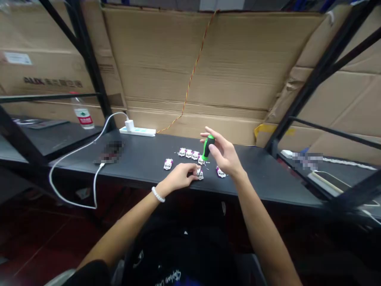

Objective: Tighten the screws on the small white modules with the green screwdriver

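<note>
Screwdriver (207,147), green-handled and upright, stands over the dark table (149,159), clamped in the right hand (224,155), just beyond the small white part (199,173) near the table's front edge. Left hand (178,178) pinches that part, fingers closed on it. More white parts (188,153) lie in a row behind it.

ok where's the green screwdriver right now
In the head view, the green screwdriver is just right of centre, upright in the right hand, tip down among the small white parts on the black table.
</note>
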Demonstrator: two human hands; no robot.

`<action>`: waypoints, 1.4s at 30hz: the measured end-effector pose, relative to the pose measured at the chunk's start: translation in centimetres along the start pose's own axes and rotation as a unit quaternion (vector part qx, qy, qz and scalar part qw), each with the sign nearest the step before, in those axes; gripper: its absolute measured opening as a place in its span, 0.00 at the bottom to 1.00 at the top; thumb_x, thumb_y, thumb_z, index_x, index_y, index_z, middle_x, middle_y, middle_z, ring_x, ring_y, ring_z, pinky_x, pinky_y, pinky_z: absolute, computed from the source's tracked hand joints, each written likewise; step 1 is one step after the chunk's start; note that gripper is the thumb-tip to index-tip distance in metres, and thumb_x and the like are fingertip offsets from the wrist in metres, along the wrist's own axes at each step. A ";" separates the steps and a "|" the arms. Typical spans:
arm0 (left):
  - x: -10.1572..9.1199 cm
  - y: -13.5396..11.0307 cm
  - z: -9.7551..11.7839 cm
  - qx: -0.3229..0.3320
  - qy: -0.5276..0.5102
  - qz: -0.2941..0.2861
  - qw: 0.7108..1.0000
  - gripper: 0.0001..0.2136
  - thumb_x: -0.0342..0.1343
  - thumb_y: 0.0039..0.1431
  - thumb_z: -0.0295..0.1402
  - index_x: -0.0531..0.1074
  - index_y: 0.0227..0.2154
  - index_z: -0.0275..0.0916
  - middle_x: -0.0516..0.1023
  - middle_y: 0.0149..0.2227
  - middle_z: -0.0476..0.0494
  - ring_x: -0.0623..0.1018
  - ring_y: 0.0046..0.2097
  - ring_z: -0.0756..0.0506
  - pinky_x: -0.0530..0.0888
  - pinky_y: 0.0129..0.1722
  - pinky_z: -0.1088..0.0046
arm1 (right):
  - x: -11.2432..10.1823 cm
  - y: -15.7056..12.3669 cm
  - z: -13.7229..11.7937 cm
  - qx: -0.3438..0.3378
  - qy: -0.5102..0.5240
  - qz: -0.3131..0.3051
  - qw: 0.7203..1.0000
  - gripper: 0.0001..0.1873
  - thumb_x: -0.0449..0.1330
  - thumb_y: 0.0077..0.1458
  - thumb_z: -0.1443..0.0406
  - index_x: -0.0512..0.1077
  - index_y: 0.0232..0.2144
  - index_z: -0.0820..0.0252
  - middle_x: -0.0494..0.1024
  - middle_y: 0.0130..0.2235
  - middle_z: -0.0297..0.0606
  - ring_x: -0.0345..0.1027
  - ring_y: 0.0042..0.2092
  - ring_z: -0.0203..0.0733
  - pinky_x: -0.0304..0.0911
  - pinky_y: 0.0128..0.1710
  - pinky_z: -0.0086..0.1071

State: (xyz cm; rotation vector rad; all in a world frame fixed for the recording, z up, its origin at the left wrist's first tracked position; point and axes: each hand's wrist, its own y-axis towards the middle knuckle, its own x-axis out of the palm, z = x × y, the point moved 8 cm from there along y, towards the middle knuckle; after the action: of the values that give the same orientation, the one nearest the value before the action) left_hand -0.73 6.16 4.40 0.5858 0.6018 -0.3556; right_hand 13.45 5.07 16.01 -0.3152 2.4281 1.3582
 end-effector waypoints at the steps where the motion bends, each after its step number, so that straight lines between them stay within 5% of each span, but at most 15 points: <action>1: 0.0 0.0 0.0 0.001 0.000 0.000 1.000 0.07 0.64 0.61 0.28 0.71 0.29 0.40 0.84 0.37 0.44 0.84 0.45 0.41 0.78 0.51 0.66 | 0.1 -0.1 0.4 0.015 0.027 -0.004 1.000 0.26 0.58 0.71 0.55 0.69 0.68 0.47 0.80 0.56 0.43 0.79 0.48 0.46 0.77 0.51 0.45; 6: 0.0 0.0 0.0 0.000 -0.011 0.000 1.000 0.08 0.63 0.61 0.27 0.71 0.29 0.41 0.85 0.40 0.43 0.84 0.53 0.38 0.78 0.54 0.66 | -1.3 -0.1 0.3 0.012 -0.099 0.084 0.991 0.18 0.72 0.59 0.52 0.80 0.47 0.52 0.77 0.39 0.36 0.69 0.34 0.40 0.73 0.38 0.39; 9: 0.0 0.0 -0.1 -0.004 -0.011 -0.001 1.000 0.08 0.63 0.61 0.28 0.70 0.28 0.41 0.86 0.40 0.42 0.84 0.56 0.37 0.78 0.55 0.65 | -1.1 -0.2 -0.1 -0.007 -0.112 0.063 0.992 0.20 0.66 0.65 0.51 0.78 0.54 0.51 0.78 0.44 0.40 0.72 0.38 0.43 0.75 0.42 0.41; 13: 0.0 0.0 0.1 0.000 -0.003 -0.002 1.000 0.08 0.63 0.61 0.27 0.71 0.29 0.41 0.86 0.39 0.43 0.84 0.54 0.38 0.78 0.54 0.66 | -0.3 -0.3 0.4 0.014 0.028 0.017 0.999 0.23 0.54 0.74 0.52 0.71 0.65 0.47 0.79 0.56 0.44 0.79 0.49 0.47 0.77 0.51 0.44; 18: -0.1 -0.1 0.1 -0.002 0.002 0.000 1.000 0.08 0.63 0.61 0.26 0.71 0.29 0.41 0.85 0.38 0.44 0.85 0.53 0.38 0.78 0.55 0.67 | -1.5 0.1 -0.5 -0.006 -0.091 0.096 0.991 0.16 0.72 0.60 0.52 0.83 0.46 0.52 0.80 0.40 0.39 0.73 0.37 0.42 0.74 0.39 0.37; 23: 0.0 0.0 0.1 -0.001 -0.003 -0.007 1.000 0.09 0.63 0.62 0.26 0.70 0.28 0.40 0.85 0.38 0.44 0.85 0.49 0.40 0.78 0.51 0.68 | -0.2 0.0 -0.4 0.011 0.001 -0.008 1.000 0.26 0.60 0.70 0.53 0.71 0.67 0.47 0.80 0.56 0.44 0.79 0.51 0.47 0.77 0.52 0.44; 25: 0.1 0.0 0.0 0.000 -0.003 -0.006 1.000 0.09 0.63 0.62 0.27 0.71 0.28 0.40 0.85 0.38 0.44 0.85 0.48 0.40 0.78 0.52 0.68 | -0.1 -0.1 0.0 0.030 0.053 -0.021 0.998 0.26 0.60 0.70 0.53 0.71 0.67 0.48 0.81 0.55 0.43 0.80 0.50 0.47 0.78 0.53 0.45; 29: 0.1 0.0 -0.2 0.003 -0.005 0.001 1.000 0.08 0.64 0.61 0.26 0.72 0.29 0.40 0.86 0.41 0.42 0.85 0.53 0.39 0.78 0.54 0.68 | -1.5 0.4 -0.3 0.015 -0.064 0.059 0.996 0.17 0.73 0.58 0.51 0.82 0.44 0.54 0.79 0.38 0.36 0.72 0.34 0.39 0.73 0.35 0.35; 32: 0.1 0.0 -0.4 0.000 -0.005 0.004 1.000 0.07 0.63 0.60 0.25 0.73 0.29 0.39 0.87 0.43 0.41 0.85 0.54 0.39 0.78 0.54 0.68 | -2.3 0.5 -1.3 -0.017 -0.169 0.111 0.979 0.20 0.76 0.53 0.48 0.78 0.29 0.56 0.72 0.30 0.32 0.61 0.28 0.35 0.63 0.28 0.33; 34: 0.0 0.0 -0.4 -0.001 0.003 0.005 1.000 0.06 0.64 0.61 0.26 0.73 0.29 0.40 0.87 0.43 0.42 0.85 0.53 0.39 0.78 0.54 0.67 | -2.2 0.3 -1.8 -0.037 -0.177 0.104 0.978 0.19 0.72 0.58 0.48 0.79 0.33 0.57 0.74 0.31 0.34 0.65 0.30 0.37 0.65 0.30 0.34; 39: 0.0 0.1 -0.1 0.005 0.010 0.004 1.000 0.07 0.65 0.60 0.26 0.73 0.29 0.40 0.87 0.42 0.42 0.85 0.54 0.38 0.78 0.54 0.67 | -1.0 -0.5 -1.3 -0.021 -0.019 -0.003 1.000 0.22 0.52 0.75 0.55 0.72 0.65 0.52 0.81 0.53 0.44 0.80 0.49 0.45 0.76 0.49 0.41; 42: 0.1 0.1 -0.2 0.004 0.011 0.001 1.000 0.07 0.65 0.61 0.26 0.73 0.30 0.40 0.87 0.41 0.43 0.85 0.54 0.38 0.78 0.53 0.67 | -1.0 -0.4 -0.5 0.034 0.027 0.009 0.999 0.20 0.57 0.73 0.54 0.76 0.61 0.51 0.84 0.52 0.42 0.82 0.47 0.45 0.77 0.46 0.40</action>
State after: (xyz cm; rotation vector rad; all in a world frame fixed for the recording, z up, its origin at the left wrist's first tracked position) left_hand -0.71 6.32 4.29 0.5980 0.6210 -0.3507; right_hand 14.45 4.46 16.32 -0.3165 2.5211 1.2872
